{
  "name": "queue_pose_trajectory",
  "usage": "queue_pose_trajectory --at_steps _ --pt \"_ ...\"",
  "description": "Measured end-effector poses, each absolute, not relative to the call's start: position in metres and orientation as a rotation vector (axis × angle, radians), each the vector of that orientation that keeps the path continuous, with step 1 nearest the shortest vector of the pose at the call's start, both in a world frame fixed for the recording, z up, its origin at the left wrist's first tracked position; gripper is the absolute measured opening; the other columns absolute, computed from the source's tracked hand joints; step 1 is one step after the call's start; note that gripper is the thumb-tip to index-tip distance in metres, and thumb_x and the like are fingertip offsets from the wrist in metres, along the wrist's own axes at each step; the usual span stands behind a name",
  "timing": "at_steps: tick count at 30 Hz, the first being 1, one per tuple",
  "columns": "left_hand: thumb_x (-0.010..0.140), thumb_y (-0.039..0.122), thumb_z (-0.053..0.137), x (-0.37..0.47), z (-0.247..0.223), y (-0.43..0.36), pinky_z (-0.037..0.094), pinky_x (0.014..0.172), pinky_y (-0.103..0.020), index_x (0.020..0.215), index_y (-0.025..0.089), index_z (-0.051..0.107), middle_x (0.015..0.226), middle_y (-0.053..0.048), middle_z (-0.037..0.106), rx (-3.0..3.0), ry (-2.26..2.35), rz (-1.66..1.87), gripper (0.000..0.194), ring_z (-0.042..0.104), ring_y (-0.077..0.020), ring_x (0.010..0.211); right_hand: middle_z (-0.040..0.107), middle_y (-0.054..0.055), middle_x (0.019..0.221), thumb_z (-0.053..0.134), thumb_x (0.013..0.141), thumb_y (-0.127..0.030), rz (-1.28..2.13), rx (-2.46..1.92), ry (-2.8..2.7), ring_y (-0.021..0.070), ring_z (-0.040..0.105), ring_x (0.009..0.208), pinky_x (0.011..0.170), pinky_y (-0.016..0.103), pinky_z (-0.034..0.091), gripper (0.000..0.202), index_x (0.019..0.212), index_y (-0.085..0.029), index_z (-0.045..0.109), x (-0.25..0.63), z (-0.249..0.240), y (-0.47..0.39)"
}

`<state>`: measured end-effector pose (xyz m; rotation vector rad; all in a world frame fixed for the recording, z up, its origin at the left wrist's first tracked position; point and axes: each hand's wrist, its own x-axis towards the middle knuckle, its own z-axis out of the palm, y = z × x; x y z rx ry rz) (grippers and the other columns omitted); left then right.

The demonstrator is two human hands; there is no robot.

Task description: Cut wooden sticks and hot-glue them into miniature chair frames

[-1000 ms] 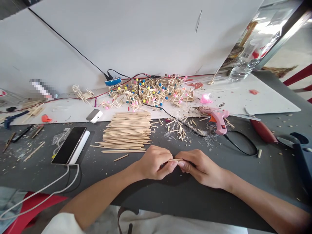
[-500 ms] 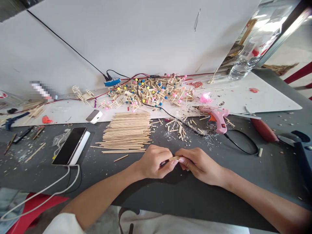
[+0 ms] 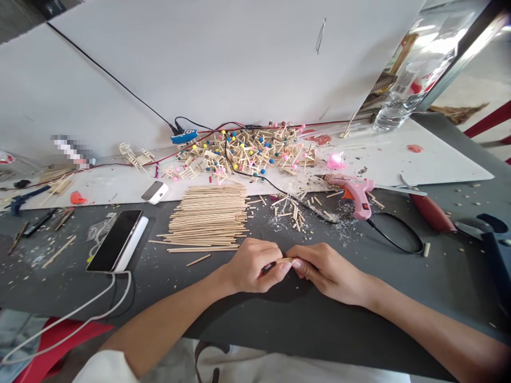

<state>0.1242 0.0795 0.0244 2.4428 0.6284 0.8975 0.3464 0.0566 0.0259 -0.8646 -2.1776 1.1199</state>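
My left hand [image 3: 257, 266] and my right hand [image 3: 329, 270] meet near the front of the dark table. Thumbs and fingers of both pinch a short wooden stick [image 3: 284, 260] between them; most of it is covered by the fingers, so I cannot tell whether it is one stick or more. Beyond my left hand lies a stack of long thin wooden sticks [image 3: 207, 218], side by side. One short loose stick [image 3: 198, 259] rests in front of that stack. Short cut stick pieces [image 3: 297, 215] are scattered beyond my hands.
A pink glue gun [image 3: 359, 197] lies at the right, its black cable looping on the table. Behind is a heap of small stick models with coloured balls [image 3: 247, 149]. A phone [image 3: 115, 240] with a white cable is at left; red-handled tool [image 3: 433, 213] and water bottle [image 3: 415, 80] at right.
Both hands keep the same pinch on the short wooden stick with almost no movement. The whole view has shifted very slightly.
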Motion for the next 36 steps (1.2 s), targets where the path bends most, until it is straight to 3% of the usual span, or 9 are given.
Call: queue_pose_trajectory --at_steps 9,16,21,28,36 --pt "0.104 0.035 0.045 0.1256 0.0249 0.0781 0.03 0.052 -0.026 0.063 0.019 0.043 0.053 0.004 0.043 2.433 0.656 0.918 0.044 0.038 -0.0087 0.047 0.06 0.0 0.069 0.034 0.11 -0.031 1.108 -0.878 -2.151 0.0106 0.051 0.057 0.055 0.022 0.038 0.03 0.09 -0.019 0.053 0.3454 0.0212 0.0548" --pt "0.102 0.033 0.048 0.1242 0.0248 0.0786 0.032 0.054 -0.026 0.067 0.019 0.047 0.058 0.002 0.049 2.43 0.679 0.932 0.038 0.041 -0.0094 0.05 0.06 0.001 0.072 0.036 0.11 -0.045 1.25 -0.929 -2.087 0.0118 0.053 0.061 0.059 0.023 0.041 0.039 0.093 -0.019 0.06 0.3467 0.0241 0.057" --pt "0.101 0.032 0.048 0.1237 0.0267 0.0782 0.036 0.056 -0.025 0.074 0.018 0.055 0.063 0.0 0.055 2.428 0.702 0.926 0.031 0.046 -0.0102 0.054 0.059 0.001 0.072 0.038 0.109 -0.05 1.333 -0.923 -2.047 0.0121 0.053 0.063 0.061 0.024 0.042 0.045 0.083 -0.019 0.057 0.3468 0.0263 0.0587" --pt "0.1 0.03 0.047 0.1239 0.0259 0.0793 0.029 0.053 -0.026 0.064 0.02 0.039 0.056 0.003 0.043 2.416 0.675 0.87 0.038 0.037 -0.0095 0.049 0.057 0.0 0.068 0.041 0.108 -0.049 1.281 -0.947 -2.094 0.0118 0.05 0.059 0.058 0.024 0.037 0.042 0.081 -0.02 0.054 0.3457 0.0244 0.0575" --pt "0.1 0.03 0.047 0.1242 0.0272 0.0775 0.028 0.051 -0.026 0.063 0.021 0.037 0.054 0.004 0.039 2.364 0.722 0.809 0.039 0.034 -0.0088 0.047 0.055 0.0 0.066 0.04 0.108 -0.048 1.199 -0.983 -2.131 0.0118 0.046 0.057 0.055 0.025 0.034 0.042 0.079 -0.021 0.052 0.3456 0.0245 0.0569"
